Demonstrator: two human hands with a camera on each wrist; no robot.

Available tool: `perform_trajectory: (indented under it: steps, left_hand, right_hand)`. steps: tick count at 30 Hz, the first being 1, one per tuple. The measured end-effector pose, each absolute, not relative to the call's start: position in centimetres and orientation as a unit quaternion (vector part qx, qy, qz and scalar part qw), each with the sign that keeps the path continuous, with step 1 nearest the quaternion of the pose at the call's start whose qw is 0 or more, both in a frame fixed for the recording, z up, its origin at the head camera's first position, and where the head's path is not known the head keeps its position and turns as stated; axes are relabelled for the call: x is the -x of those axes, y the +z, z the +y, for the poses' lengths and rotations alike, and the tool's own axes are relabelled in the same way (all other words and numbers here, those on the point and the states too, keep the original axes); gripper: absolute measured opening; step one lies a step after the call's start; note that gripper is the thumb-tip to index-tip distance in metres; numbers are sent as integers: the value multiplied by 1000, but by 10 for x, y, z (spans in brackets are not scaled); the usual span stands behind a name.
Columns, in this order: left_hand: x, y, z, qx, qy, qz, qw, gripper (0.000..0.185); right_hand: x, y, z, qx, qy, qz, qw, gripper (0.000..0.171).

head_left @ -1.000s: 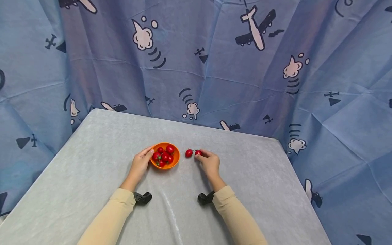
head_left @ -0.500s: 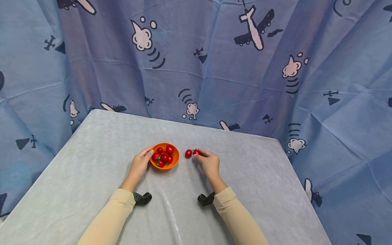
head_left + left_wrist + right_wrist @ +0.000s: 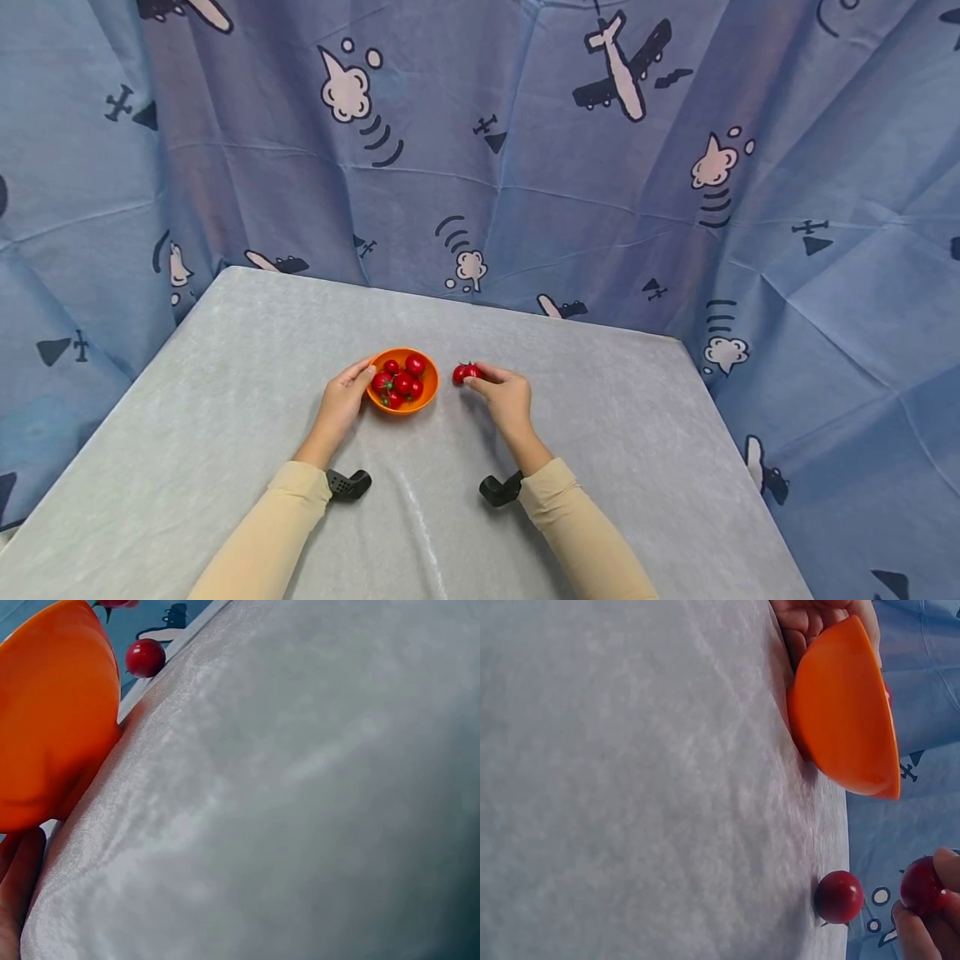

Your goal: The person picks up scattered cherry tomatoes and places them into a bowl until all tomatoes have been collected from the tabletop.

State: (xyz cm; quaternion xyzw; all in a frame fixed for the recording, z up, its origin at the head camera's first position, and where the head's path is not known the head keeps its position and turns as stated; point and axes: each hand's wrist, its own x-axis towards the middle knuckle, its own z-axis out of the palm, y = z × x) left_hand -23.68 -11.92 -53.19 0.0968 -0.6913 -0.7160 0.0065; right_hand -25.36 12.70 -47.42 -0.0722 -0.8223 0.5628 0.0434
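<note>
An orange bowl [image 3: 405, 411] holding several red cherry tomatoes [image 3: 402, 383] stands on the cloth-covered table. My left hand [image 3: 337, 410] grips its left side, thumb over the rim; in the left wrist view, fingers [image 3: 19, 877] lie low against the bowl's outer wall [image 3: 56, 712]. To the right of the bowl, my right hand [image 3: 512, 407] pinches one cherry tomato [image 3: 922, 887] between thumb and fingers, lifted off the cloth. Another loose cherry tomato [image 3: 838, 897] rests on the table just beneath and beside it; in the head view the two overlap.
The pale grey cloth [image 3: 285, 333] on the table has a crease running toward the front. Blue curtains [image 3: 495, 183] with airplane prints hang behind the table's far edge and at its sides. A black wrist device [image 3: 501, 490] sits on each forearm.
My right hand has moved left, carrying the pinched tomato from beside the loose one until they overlap in the head view. My left hand and the bowl stay in place.
</note>
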Motion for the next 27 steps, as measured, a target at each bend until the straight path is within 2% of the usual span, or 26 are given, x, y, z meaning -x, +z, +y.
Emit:
perform_trajectory:
  steps: [27]
  left_hand:
    - [236, -530, -120, -95, -721, -687, 5, 46]
  right_hand:
    - [248, -469, 108, 32, 583, -811, 22, 35]
